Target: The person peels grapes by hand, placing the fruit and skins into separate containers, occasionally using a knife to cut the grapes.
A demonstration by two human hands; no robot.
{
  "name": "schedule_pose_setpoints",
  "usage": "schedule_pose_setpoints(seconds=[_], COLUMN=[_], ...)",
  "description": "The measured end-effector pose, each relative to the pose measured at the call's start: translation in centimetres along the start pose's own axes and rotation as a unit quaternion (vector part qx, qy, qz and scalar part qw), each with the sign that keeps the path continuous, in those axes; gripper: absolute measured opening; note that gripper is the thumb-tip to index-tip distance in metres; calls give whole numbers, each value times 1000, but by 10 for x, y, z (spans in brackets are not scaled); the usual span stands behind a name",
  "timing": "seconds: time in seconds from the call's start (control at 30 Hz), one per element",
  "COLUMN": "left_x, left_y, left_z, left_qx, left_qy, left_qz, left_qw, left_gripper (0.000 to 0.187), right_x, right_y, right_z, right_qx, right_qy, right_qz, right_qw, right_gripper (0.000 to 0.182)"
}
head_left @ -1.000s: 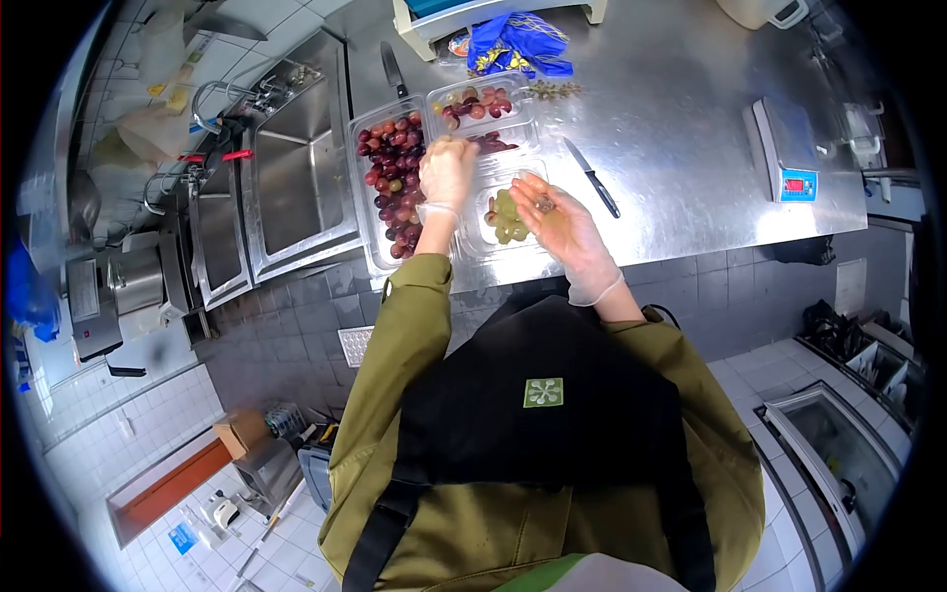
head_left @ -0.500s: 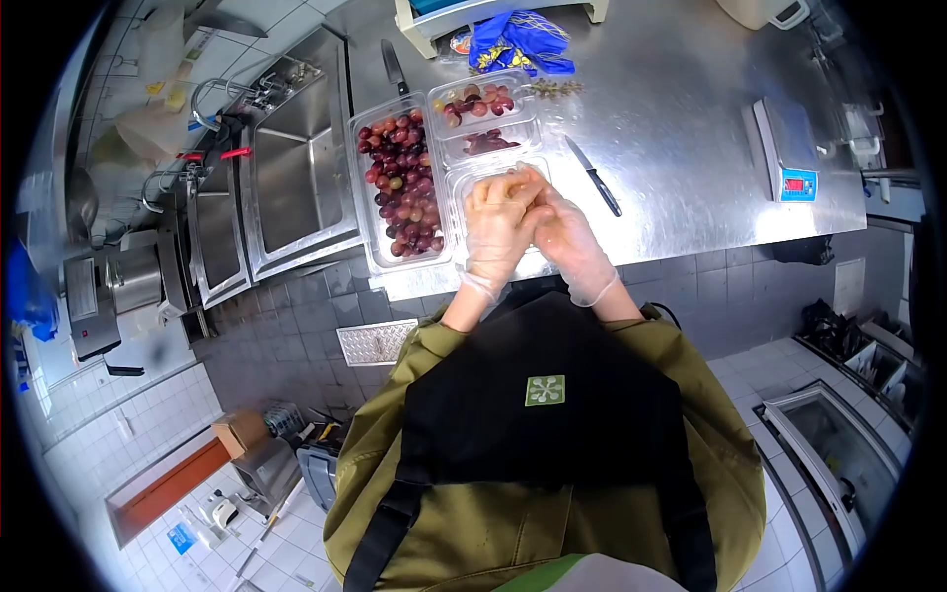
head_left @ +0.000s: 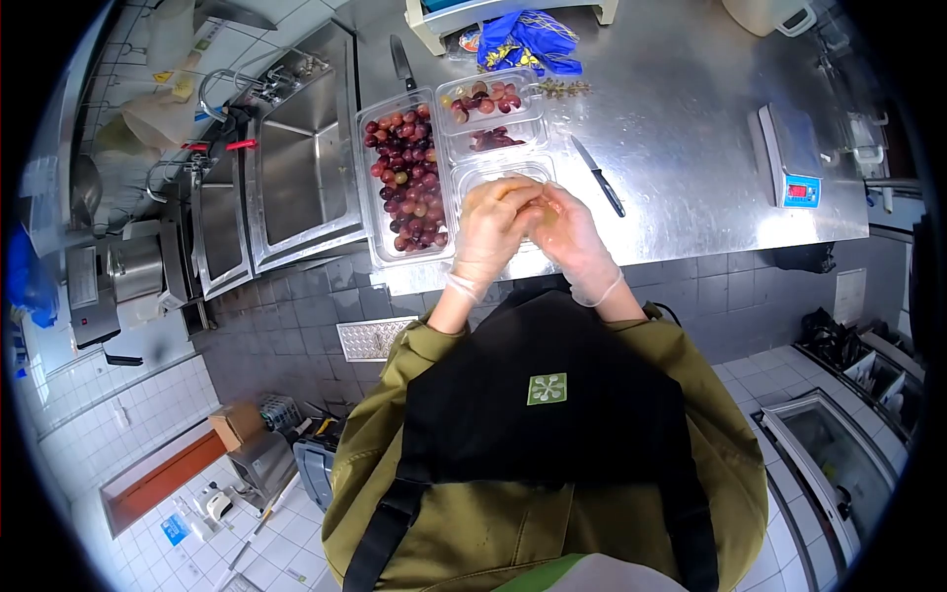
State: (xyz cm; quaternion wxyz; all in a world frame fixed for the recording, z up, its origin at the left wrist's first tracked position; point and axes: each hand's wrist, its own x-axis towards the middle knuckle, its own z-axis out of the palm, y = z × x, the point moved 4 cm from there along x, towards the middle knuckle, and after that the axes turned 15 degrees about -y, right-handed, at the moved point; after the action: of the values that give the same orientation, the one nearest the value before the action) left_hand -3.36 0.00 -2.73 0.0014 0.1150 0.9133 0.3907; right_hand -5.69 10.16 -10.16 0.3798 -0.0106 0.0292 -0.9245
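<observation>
My left hand (head_left: 495, 229) and my right hand (head_left: 572, 242), both in clear gloves, meet over a clear plastic container (head_left: 472, 176). Their fingers are curled together, and whatever they hold is too small or hidden to make out. Left of them a long clear tray (head_left: 370, 222) holds many red and dark grapes (head_left: 406, 178). Just beyond my hands, a divided clear container (head_left: 538, 126) has whole grapes (head_left: 483, 99) in its far part and darker grape pieces (head_left: 495, 139) in its near part.
A black-handled knife (head_left: 600, 180) lies right of my hands, another knife (head_left: 401, 61) beyond the tray. Grape stems (head_left: 562, 89) and a blue bag (head_left: 530, 41) are at the back. A scale (head_left: 789, 158) stands right; metal sinks (head_left: 306, 178) are left.
Both hands remain together over the container, with the fingers slightly shifted and curled differently. The whole view has moved a little.
</observation>
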Motion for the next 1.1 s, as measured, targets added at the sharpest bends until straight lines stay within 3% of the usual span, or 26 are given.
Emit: schedule_pose_setpoints(seconds=[0.07, 0.17, 0.3, 0.5, 0.8, 1.1], left_x=[-1, -3, -4, -2, -1, 0], left_y=[14, 17, 18, 16, -2, -25], left_z=[-1, 1, 3, 6, 22, 25], left_qx=[90, 160, 196, 175, 229, 146], left_qy=[47, 67, 46, 79, 63, 49], left_qz=[-37, -48, -15, -81, -85, -119], left_qw=[994, 984, 979, 978, 968, 981], left_gripper=[24, 27, 29, 24, 15, 12], right_x=[3, 0, 1, 2, 2, 3], right_y=[2, 2, 4, 6, 20, 24], right_z=[-12, 2, 17, 19, -4, -30], right_qx=[60, -51, -76, -93, -138, -192], right_qy=[-123, 13, 2, -8, 8, -14], right_qz=[-11, -30, -27, -24, -22, -23], right_qw=[990, 998, 997, 995, 990, 981], right_gripper=[30, 34, 40, 41, 39, 36])
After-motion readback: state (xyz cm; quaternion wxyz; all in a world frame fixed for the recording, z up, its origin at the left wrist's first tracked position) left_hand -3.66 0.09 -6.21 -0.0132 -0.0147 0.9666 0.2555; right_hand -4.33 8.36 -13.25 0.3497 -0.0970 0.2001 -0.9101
